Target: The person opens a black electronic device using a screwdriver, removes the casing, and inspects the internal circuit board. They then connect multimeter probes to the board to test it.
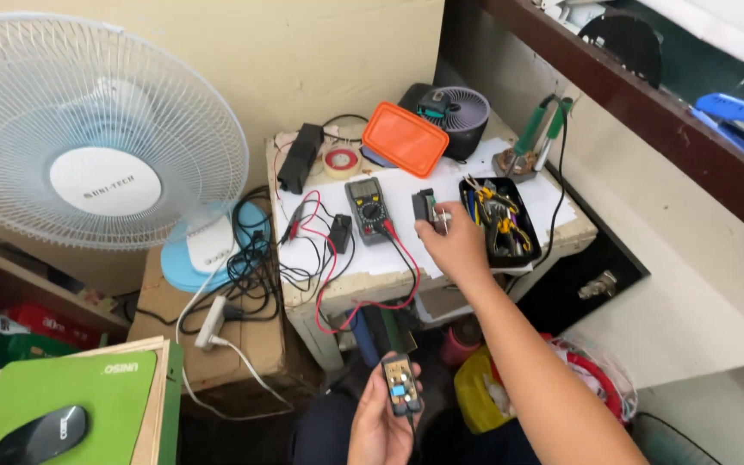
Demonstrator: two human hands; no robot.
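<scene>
Right hand pinching a small black part on the bench, multimeter at its nine o'clock; left hand cradling a circuit board low, best kept level, fingertips off components.

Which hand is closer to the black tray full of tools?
The right hand. It is stretched out over the table just left of the black plastic tool tray. The left hand is low, below the table, holding a small circuit board.

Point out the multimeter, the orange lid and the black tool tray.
multimeter (367, 209), head view, on its dial.
orange lid (405, 139), head view, centre of its top.
black tool tray (526, 226), head view, right rim.
</scene>
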